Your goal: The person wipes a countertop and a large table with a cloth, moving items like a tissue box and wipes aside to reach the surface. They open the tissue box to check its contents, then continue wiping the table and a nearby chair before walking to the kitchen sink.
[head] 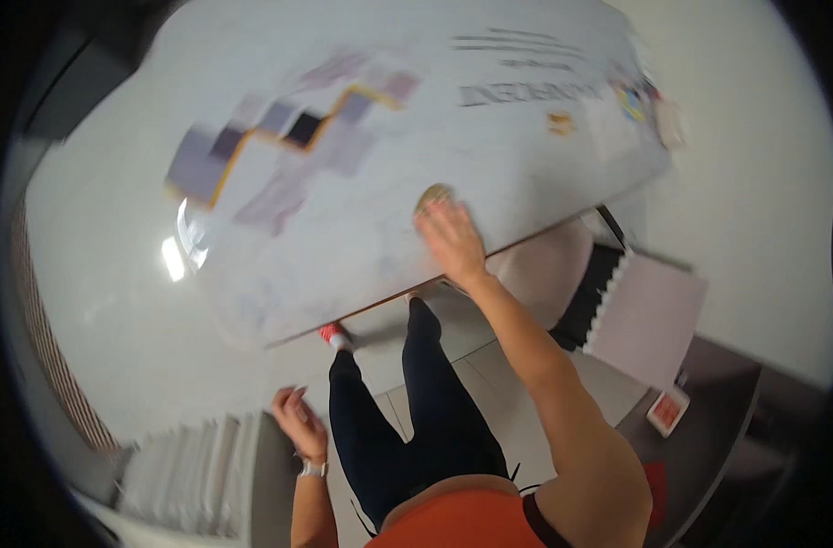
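Note:
My right hand (450,236) is blurred and lies over a yellowish-brown pad (433,197), perhaps a sponge. The fingers rest on the pad, which is against a pale table cover (334,253). A printed pattern of purple squares with yellow lines (307,130) and upside-down lettering (526,94) show on that cover. Lower down, my left hand (300,423) hangs off the table with its fingers loosely curled and nothing in it. It wears a light-coloured watch (313,469) at the wrist.
A pink-covered chair (649,315) with a scalloped edge stands by the table's right front. Small items (632,103) sit at the far right of the cover. Lower left is a white container of upright clear sleeves (190,472). A red-and-white card-like thing (668,411) lies on a dark surface.

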`<action>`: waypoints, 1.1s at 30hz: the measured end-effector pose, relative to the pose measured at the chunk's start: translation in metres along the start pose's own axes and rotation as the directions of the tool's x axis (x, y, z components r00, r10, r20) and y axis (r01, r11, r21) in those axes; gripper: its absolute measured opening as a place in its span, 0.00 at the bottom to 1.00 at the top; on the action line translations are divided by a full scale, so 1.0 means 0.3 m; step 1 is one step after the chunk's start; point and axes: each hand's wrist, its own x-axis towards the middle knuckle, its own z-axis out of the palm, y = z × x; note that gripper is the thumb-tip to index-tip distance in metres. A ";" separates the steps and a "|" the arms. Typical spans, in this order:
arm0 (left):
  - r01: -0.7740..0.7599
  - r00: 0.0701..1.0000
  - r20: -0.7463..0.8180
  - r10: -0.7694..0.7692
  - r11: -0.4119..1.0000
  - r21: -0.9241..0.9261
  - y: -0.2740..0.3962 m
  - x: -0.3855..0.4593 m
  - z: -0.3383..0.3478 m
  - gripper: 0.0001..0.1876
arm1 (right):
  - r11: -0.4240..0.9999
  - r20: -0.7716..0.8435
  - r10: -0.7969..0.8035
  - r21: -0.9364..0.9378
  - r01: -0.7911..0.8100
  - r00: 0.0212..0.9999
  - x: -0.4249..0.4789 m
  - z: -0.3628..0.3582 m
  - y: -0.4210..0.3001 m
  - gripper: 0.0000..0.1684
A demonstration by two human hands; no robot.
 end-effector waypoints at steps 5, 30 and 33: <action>-0.304 0.953 0.033 0.302 0.951 0.056 0.243 0.453 0.291 0.10 | 0.803 -0.383 0.593 0.214 -0.556 0.709 0.013 0.058 0.145 0.25; -0.569 0.673 0.737 -0.057 0.598 0.565 1.436 1.000 1.223 0.84 | 0.371 -0.632 0.734 0.066 -0.926 0.249 -0.719 -0.464 3.083 0.23; -0.644 0.683 0.716 0.146 0.583 0.496 1.342 0.994 1.252 0.85 | 0.471 -0.666 0.672 0.047 -0.881 0.324 -0.762 -0.501 3.146 0.22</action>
